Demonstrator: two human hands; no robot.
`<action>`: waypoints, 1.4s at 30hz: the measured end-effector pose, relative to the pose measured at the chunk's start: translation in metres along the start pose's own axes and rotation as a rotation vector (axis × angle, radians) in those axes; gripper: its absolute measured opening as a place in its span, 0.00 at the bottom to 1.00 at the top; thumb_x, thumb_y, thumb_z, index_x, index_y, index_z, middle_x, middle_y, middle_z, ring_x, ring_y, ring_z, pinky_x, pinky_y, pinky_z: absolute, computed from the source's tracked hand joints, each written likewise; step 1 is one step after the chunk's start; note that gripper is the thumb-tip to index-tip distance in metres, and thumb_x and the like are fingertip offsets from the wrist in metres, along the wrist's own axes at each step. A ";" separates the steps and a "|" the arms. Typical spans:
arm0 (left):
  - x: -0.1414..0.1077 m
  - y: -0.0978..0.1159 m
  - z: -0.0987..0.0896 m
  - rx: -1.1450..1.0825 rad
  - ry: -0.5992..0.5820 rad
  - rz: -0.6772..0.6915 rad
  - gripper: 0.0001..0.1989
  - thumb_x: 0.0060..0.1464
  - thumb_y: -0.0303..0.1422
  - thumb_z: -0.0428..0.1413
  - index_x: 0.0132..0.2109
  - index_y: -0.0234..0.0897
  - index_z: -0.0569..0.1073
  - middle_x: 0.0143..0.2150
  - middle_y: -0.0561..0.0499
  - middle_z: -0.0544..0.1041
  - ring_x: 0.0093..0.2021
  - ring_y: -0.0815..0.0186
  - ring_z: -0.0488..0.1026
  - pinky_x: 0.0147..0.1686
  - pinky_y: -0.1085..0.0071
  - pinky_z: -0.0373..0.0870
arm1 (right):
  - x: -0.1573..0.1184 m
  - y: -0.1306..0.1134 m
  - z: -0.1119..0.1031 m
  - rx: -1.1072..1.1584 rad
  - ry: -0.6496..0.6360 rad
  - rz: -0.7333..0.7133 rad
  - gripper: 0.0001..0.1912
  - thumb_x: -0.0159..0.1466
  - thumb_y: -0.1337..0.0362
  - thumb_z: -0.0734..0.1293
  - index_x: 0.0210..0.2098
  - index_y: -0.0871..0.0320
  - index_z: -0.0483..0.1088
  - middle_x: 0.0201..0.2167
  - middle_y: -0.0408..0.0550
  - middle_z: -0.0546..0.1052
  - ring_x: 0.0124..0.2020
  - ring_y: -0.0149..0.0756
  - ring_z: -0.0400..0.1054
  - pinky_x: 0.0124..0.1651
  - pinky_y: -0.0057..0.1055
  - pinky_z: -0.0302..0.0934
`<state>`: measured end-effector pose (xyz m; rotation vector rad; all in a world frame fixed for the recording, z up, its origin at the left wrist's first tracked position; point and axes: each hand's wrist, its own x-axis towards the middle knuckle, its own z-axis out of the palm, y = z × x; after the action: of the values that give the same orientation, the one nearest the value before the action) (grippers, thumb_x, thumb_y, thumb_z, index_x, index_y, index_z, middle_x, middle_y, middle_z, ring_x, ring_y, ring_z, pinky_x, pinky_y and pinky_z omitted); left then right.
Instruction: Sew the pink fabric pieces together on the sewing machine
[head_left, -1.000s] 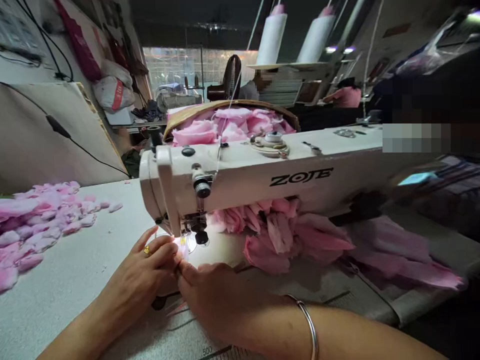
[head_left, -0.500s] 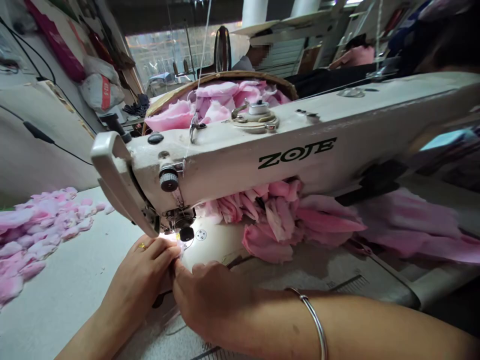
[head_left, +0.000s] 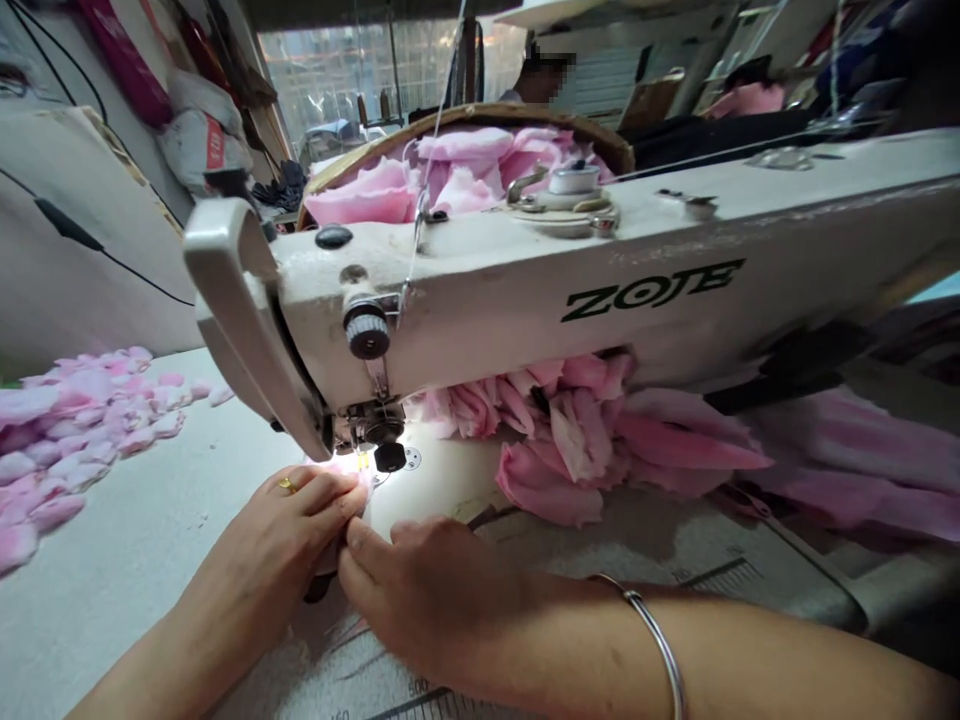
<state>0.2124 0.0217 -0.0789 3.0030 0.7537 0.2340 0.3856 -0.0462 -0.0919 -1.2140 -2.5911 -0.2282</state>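
Beneath the lit needle area of a white sewing machine (head_left: 480,310), a small piece of pale pink fabric (head_left: 365,492) shows at my fingertips. My left hand (head_left: 300,525), with a gold ring, is closed on that piece, its fingers pressed together beside the presser foot. Close by on the right, my right hand (head_left: 431,585) has its thumb and curled fingers together at the near edge; whatever lies in that pinch is hidden. A bunched strip of pink fabric (head_left: 555,430) lies under the machine arm, to the right of the needle.
Pink petal-shaped fabric pieces (head_left: 90,420) are heaped on the table (head_left: 225,425) at left. Behind the machine stands a basket (head_left: 622,150) of pink fabric. Thread (head_left: 442,110) runs down to the machine head. Two people sit farther back.
The camera view has shifted, so the machine appears larger and farther right. My right fingertips have drawn slightly back from the left ones; the left hand stays by the needle.
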 end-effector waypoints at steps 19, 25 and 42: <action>0.006 -0.018 0.011 -0.048 0.242 -0.239 0.07 0.63 0.32 0.46 0.44 0.41 0.68 0.33 0.54 0.73 0.32 0.67 0.71 0.30 0.73 0.66 | 0.011 0.023 -0.014 0.114 -0.185 0.122 0.17 0.58 0.74 0.60 0.47 0.63 0.65 0.45 0.53 0.72 0.26 0.35 0.69 0.21 0.34 0.58; 0.006 -0.018 0.008 -0.089 0.242 -0.185 0.08 0.62 0.31 0.47 0.41 0.40 0.71 0.35 0.52 0.71 0.33 0.67 0.69 0.30 0.72 0.66 | 0.017 0.022 -0.001 0.213 -0.132 0.192 0.17 0.57 0.75 0.60 0.46 0.60 0.64 0.40 0.47 0.73 0.27 0.36 0.69 0.24 0.34 0.60; 0.007 0.000 -0.003 -0.051 0.044 -0.082 0.10 0.61 0.27 0.47 0.44 0.39 0.72 0.36 0.49 0.70 0.37 0.63 0.66 0.35 0.66 0.65 | -0.004 0.018 -0.008 -0.116 -0.148 -0.152 0.17 0.54 0.73 0.63 0.43 0.68 0.70 0.36 0.55 0.72 0.30 0.39 0.66 0.18 0.33 0.55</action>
<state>0.2178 0.0254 -0.0746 2.9207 0.8582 0.3117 0.4040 -0.0398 -0.0846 -1.1097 -2.8378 -0.3347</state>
